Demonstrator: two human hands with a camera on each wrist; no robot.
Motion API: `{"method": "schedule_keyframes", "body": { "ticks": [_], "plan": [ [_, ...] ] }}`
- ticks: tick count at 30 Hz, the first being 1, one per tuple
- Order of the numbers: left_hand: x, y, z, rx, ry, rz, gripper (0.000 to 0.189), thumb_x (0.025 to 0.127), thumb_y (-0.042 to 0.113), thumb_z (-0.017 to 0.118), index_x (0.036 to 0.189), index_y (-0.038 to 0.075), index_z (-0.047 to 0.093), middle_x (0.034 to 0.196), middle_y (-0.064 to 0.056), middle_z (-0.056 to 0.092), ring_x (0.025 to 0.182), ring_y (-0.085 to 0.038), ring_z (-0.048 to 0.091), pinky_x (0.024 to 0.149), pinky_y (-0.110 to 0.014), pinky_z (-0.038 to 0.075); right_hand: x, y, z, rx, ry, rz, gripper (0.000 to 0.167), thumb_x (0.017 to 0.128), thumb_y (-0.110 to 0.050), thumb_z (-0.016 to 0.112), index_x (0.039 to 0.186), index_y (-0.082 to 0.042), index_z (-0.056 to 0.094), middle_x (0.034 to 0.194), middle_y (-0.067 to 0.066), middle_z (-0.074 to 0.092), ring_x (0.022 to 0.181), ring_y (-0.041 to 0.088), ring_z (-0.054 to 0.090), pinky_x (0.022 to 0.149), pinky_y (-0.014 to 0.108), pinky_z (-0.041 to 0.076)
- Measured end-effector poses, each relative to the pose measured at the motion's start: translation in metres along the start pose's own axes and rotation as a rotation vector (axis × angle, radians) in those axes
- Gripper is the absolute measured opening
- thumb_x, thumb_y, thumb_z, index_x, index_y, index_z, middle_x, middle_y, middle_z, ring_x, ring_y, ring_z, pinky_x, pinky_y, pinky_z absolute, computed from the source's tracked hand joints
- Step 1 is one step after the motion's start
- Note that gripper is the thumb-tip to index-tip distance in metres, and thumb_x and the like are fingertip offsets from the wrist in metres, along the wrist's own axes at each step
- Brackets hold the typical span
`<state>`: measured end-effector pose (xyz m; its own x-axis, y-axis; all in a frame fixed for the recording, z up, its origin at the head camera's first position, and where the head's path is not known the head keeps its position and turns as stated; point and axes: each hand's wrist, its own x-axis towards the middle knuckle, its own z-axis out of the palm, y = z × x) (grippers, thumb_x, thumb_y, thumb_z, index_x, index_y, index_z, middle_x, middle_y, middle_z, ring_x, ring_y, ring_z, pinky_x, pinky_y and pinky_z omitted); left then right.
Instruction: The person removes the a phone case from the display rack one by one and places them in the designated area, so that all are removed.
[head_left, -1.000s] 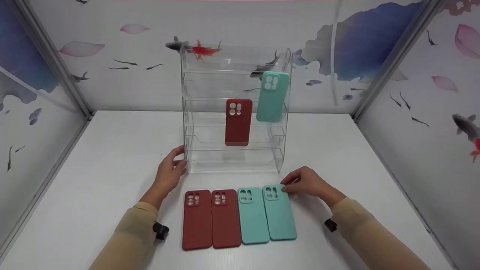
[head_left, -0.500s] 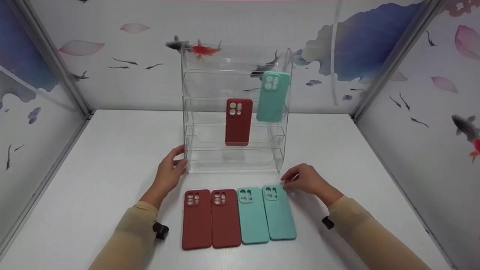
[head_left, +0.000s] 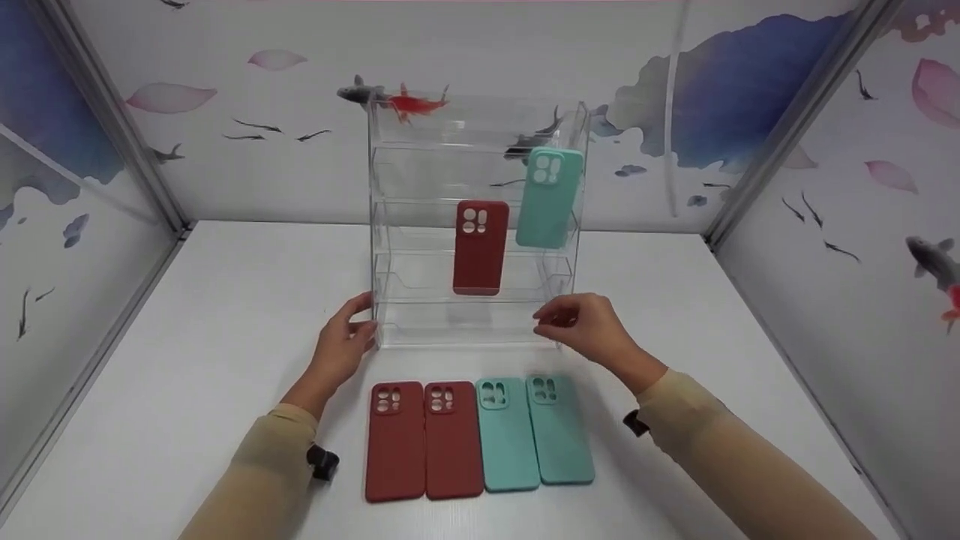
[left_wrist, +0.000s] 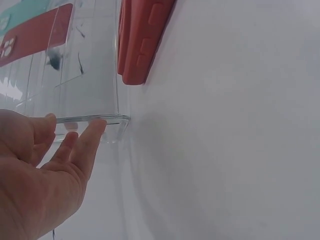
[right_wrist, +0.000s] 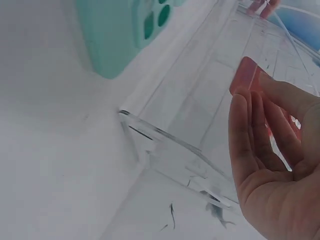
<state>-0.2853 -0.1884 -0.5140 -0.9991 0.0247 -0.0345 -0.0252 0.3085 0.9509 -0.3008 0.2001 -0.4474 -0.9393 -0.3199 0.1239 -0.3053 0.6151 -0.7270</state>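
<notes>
A clear acrylic tiered rack [head_left: 420, 311] stands on the white table. My left hand [head_left: 341, 352] has its fingertips against the lower left side panel, with fairly straight fingers in the left wrist view. My right hand [head_left: 589, 326] is raised in front of the rack's lower right corner, fingers loosely bent, a small gap between thumb and index finger. Nothing shows between them. Below it lie two teal phone cases [head_left: 508, 442] [head_left: 564, 439], beside two dark red phone cases [head_left: 395, 450] [head_left: 454, 450], all in a row.
On the rack, a red phone case [head_left: 478, 255] leans mid-height and a teal phone case [head_left: 549, 202] leans higher at the right. Printed walls with fish and petals enclose the table [head_left: 247, 285] at the back and sides.
My right hand has left the top corner of the rightmost teal case and moved up and left, in front of the rack. My left hand stays at the side panel.
</notes>
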Motion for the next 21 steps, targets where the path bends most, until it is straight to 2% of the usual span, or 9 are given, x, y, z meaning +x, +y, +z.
{"method": "schedule_keyframes", "body": {
  "ticks": [6,13,21],
  "plan": [
    [0.0,0.0,0.002,-0.006,0.004,0.006,0.053,0.11,0.012,0.048,0.161,0.012,0.033,0.164,-0.012,0.038,0.139,-0.036,0.052,0.113,-0.043,0.054,0.023,-0.02,-0.009,0.052,0.148,-0.125,0.018,0.091,-0.016,0.081,0.109,-0.016,0.079,0.105,0.004,0.078,0.09,0.017,0.076,0.085,0.028,0.066],
    [0.0,0.001,0.002,0.013,0.006,0.001,0.054,0.11,0.012,0.048,0.161,0.013,0.033,0.164,-0.011,0.038,0.138,-0.033,0.053,0.111,-0.04,0.055,0.054,-0.037,-0.014,0.084,0.246,-0.171,0.026,0.092,-0.013,0.08,0.117,-0.012,0.077,0.114,0.006,0.076,0.099,0.019,0.077,0.091,0.03,0.065],
    [0.0,0.002,0.001,0.009,0.002,0.018,0.054,0.109,0.01,0.049,0.161,0.01,0.033,0.163,-0.014,0.038,0.137,-0.036,0.054,0.111,-0.044,0.055,0.085,-0.06,-0.019,0.077,0.337,-0.224,0.029,0.093,-0.011,0.078,0.122,-0.007,0.074,0.116,0.008,0.075,0.103,0.021,0.075,0.092,0.031,0.065]
  ]
}}
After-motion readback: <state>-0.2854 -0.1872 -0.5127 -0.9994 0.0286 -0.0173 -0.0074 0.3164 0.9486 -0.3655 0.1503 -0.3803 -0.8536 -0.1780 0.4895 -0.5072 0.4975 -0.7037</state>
